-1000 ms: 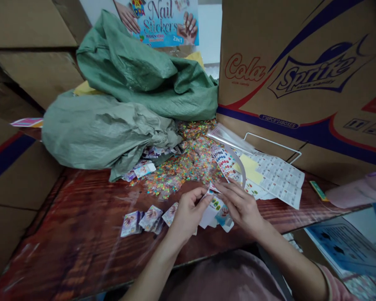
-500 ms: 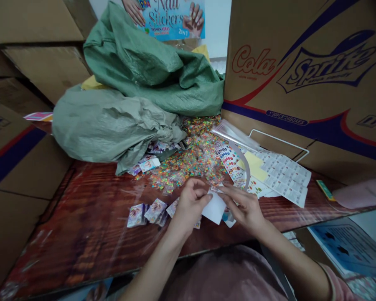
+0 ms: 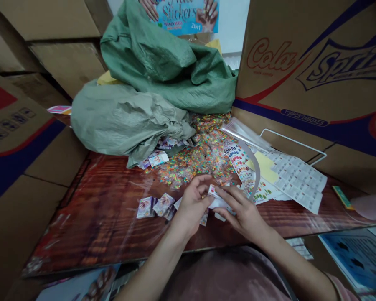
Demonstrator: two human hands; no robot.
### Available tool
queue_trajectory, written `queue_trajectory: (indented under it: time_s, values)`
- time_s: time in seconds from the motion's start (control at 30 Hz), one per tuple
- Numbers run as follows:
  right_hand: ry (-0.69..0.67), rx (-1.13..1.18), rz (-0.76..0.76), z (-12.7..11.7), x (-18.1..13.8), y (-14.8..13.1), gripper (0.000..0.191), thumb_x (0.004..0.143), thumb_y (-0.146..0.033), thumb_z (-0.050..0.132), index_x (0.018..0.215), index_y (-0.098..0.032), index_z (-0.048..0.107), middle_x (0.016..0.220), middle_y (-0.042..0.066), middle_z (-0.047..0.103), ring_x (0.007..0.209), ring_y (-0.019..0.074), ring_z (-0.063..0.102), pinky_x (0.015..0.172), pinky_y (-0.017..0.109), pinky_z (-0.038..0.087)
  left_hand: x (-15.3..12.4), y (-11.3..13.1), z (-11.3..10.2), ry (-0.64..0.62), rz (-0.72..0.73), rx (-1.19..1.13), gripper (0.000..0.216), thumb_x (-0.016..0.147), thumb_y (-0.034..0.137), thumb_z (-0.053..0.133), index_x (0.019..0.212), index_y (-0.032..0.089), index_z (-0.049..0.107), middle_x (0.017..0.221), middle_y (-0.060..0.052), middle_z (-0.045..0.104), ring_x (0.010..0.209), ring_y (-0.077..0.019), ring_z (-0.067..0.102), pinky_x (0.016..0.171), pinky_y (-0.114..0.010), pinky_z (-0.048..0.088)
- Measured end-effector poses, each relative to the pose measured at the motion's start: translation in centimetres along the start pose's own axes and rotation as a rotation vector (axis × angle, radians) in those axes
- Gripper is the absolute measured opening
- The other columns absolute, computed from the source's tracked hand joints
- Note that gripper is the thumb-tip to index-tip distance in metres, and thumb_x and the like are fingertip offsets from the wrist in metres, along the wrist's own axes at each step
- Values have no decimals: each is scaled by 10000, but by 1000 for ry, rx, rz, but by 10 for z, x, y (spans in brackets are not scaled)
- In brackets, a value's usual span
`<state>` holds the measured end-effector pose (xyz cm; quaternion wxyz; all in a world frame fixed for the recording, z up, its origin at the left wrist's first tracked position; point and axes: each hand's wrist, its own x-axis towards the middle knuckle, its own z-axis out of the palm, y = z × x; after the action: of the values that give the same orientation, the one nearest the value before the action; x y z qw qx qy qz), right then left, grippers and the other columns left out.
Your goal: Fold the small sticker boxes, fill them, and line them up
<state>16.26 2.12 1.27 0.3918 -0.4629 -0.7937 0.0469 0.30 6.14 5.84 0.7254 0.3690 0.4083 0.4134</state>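
Head view: since half a second ago, the white paper (image 3: 219,202) you're working has gone from a broad blank flap to a narrower piece, a small red print showing at its upper left end; your right hand (image 3: 245,209) has come further over it. Your left hand (image 3: 192,205) pinches the left end, thumb against fingers, nearly closed. Your right has the rest between curled fingers and the thumb below, only slightly parted. Paper sits above the tabletop (image 3: 113,221), near its front edge, about midway along.

Small boxes (image 3: 145,207) lie left of your left hand, toward that same front edge; some are partly hidden by it. Behind your hands, candy (image 3: 203,154) spreads toward the tabletop's back edge, beside a grey-green sack (image 3: 128,119). Sticker sheet (image 3: 238,161) and printed paper (image 3: 303,177) lie toward the right end, before a big carton (image 3: 301,92).
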Motion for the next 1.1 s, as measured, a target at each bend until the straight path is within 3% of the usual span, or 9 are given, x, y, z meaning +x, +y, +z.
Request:
queue_trajectory:
  time_s: [0.13,0.23,0.4,0.5,0.57,0.7,0.87,1.0,1.1]
  values:
    - [24,131,71,4,0,0,465,868,-311,621,1323,-275,535,1114,91,650,1031,221,642,871,342,560,-1,0,-3,-18,-26,-18,526,575,97,725,1060,191,544,861,-12,643,757,-128,593,638,-210,440]
    - [39,276,146,4,2,1,349,858,-257,637,1206,-273,627,1012,62,690,908,195,685,765,281,577,-4,-2,-5,-61,-11,20,494,590,98,722,1048,184,557,756,17,610,675,-102,557,603,-197,408]
    - [43,362,253,1,4,1,178,868,-256,606,1018,-246,701,877,39,726,736,181,699,629,248,564,7,4,-20,-108,139,438,291,727,292,696,983,179,617,736,-3,623,654,-121,567,606,-220,412]
    - [78,360,414,1,1,2,154,873,-312,592,950,-211,678,713,21,708,562,159,660,513,231,527,37,24,-54,52,300,926,250,816,385,616,959,186,661,794,-39,669,704,-157,607,622,-238,429]
    - [96,345,497,2,-2,5,167,872,-346,588,914,-197,651,614,4,672,496,151,625,460,221,495,63,41,-85,279,299,1346,233,842,348,590,1005,201,668,832,-49,693,739,-181,638,669,-259,452]
    - [99,305,509,6,-6,11,182,862,-370,595,883,-195,640,535,-21,618,460,135,590,438,202,464,107,66,-141,459,258,1562,262,820,177,589,1068,124,657,1071,-175,659,994,-292,624,850,-357,450]
    - [77,311,439,11,-9,12,173,854,-351,598,895,-192,655,624,-5,658,511,134,619,478,191,489,136,74,-179,410,195,1755,384,850,81,504,1211,181,586,1252,-147,573,1110,-244,588,939,-330,440]
    - [69,292,414,15,-11,14,166,862,-324,590,932,-191,661,691,0,673,537,126,625,507,182,505,154,81,-199,317,88,1862,340,900,250,541,1231,173,547,1255,-125,563,1101,-240,576,937,-440,471]
    - [49,262,370,17,-11,17,154,865,-305,590,936,-189,660,701,-1,675,542,121,628,510,171,504,165,88,-213,217,33,1916,373,888,324,571,1233,189,533,1250,-94,559,1084,-228,577,900,-447,500]
